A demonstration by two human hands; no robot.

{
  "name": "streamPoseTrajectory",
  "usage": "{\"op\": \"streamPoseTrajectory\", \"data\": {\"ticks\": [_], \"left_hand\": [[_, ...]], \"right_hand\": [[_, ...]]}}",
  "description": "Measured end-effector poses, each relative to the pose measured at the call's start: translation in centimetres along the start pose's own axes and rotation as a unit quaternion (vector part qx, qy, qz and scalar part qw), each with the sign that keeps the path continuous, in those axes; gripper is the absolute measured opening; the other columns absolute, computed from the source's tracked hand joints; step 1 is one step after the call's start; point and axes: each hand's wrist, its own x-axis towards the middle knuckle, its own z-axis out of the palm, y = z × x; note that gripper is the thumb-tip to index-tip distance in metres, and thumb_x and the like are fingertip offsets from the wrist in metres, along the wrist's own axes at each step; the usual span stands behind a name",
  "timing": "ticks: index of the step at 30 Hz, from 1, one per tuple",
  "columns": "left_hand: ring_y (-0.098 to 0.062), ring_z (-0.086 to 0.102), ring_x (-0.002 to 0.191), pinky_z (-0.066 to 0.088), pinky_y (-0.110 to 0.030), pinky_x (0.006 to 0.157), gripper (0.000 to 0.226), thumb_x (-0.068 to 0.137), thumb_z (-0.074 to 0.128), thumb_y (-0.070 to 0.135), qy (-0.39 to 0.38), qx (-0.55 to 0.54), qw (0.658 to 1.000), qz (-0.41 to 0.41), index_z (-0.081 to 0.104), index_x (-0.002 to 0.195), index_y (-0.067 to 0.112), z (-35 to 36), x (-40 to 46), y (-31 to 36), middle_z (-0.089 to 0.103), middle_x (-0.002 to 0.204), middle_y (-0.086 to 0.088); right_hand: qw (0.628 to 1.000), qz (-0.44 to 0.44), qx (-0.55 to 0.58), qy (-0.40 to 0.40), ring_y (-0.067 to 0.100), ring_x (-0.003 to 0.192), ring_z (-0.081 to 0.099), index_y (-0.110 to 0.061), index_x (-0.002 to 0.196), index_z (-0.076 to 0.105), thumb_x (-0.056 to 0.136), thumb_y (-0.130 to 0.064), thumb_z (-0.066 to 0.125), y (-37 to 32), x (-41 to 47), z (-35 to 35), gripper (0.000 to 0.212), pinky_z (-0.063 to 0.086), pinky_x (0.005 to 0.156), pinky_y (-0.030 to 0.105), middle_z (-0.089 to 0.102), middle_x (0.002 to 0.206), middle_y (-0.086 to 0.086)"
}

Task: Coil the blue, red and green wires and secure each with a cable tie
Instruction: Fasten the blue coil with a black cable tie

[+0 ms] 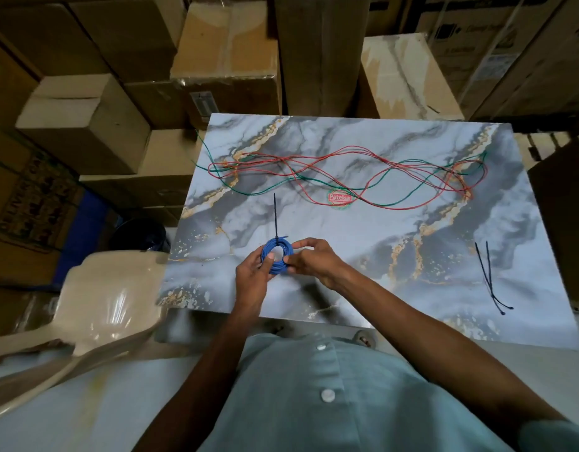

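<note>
Both hands gripping one blue coil at lower centre: my left hand on its left rim, my right hand pinching its right. One cable tie on it, tail pointing up-frame. Red wire and green wire run left-right, loose, across upper table. Two spare ties lower right.

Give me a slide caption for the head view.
Both hands hold the tied blue coil; red and green wires lie loose.
</note>
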Motion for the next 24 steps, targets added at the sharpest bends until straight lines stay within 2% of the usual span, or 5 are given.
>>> {"op": "streamPoseTrajectory", "data": {"ticks": [3, 7, 12, 19, 24], "left_hand": [[-0.019, 0.071, 0.095, 0.059, -0.033, 0.082, 0.021, 0.098, 0.061, 0.014, 0.035, 0.070, 0.997, 0.018, 0.067, 0.119, 0.019, -2.0, 0.7, -0.4, 0.072, 0.105, -0.007], [-0.012, 0.062, 0.079, 0.042, -0.002, 0.063, 0.022, 0.099, 0.058, 0.011, 0.080, 0.229, 0.968, 0.065, 0.070, 0.116, 0.006, -4.6, 1.4, -0.2, 0.068, 0.096, -0.003], [-0.017, 0.061, 0.076, 0.037, -0.002, 0.057, 0.018, 0.097, 0.058, 0.006, 0.079, 0.285, 0.952, 0.074, 0.073, 0.106, 0.001, -7.3, 2.4, -0.7, 0.067, 0.085, -0.005], [-0.024, 0.064, 0.069, 0.045, -0.029, 0.061, 0.016, 0.094, 0.060, 0.008, 0.040, 0.329, 0.940, 0.084, 0.073, 0.100, 0.001, -8.8, 4.2, -2.6, 0.069, 0.076, -0.013], [-0.036, 0.063, 0.101, 0.053, -0.049, 0.088, 0.034, 0.095, 0.059, 0.018, 0.042, 0.340, 0.937, 0.071, 0.065, 0.124, 0.003, -9.1, 5.3, -3.4, 0.064, 0.108, -0.022]], "right_hand": [[1.000, 0.006, -0.011, -0.014, 0.030, 0.084, 0.074, 0.000, 0.118, 0.061, 0.084, 0.007, 0.077, 0.2, 0.6, 2.4, 0.038, 0.063, 0.088, 0.043, 0.073, 0.098, 0.022], [0.999, 0.006, -0.038, -0.022, 0.028, 0.083, 0.071, -0.007, 0.101, 0.061, 0.084, 0.008, 0.078, 0.5, 1.7, 5.6, 0.028, 0.065, 0.078, 0.036, 0.069, 0.094, 0.017], [0.993, 0.008, -0.113, 0.015, 0.032, 0.086, 0.077, -0.010, 0.093, 0.064, 0.079, 0.002, 0.081, 1.5, 3.3, 8.3, 0.025, 0.065, 0.083, 0.044, 0.074, 0.094, 0.017], [0.962, -0.045, -0.259, 0.072, 0.021, 0.076, 0.077, -0.021, 0.084, 0.069, 0.071, -0.022, 0.089, 2.9, 4.6, 9.3, 0.024, 0.065, 0.080, 0.039, 0.078, 0.083, 0.006], [0.959, -0.053, -0.272, 0.057, 0.015, 0.061, 0.069, -0.020, 0.085, 0.067, 0.076, -0.023, 0.089, 2.5, 4.3, 8.9, 0.023, 0.063, 0.073, 0.030, 0.076, 0.078, 0.005]]}}
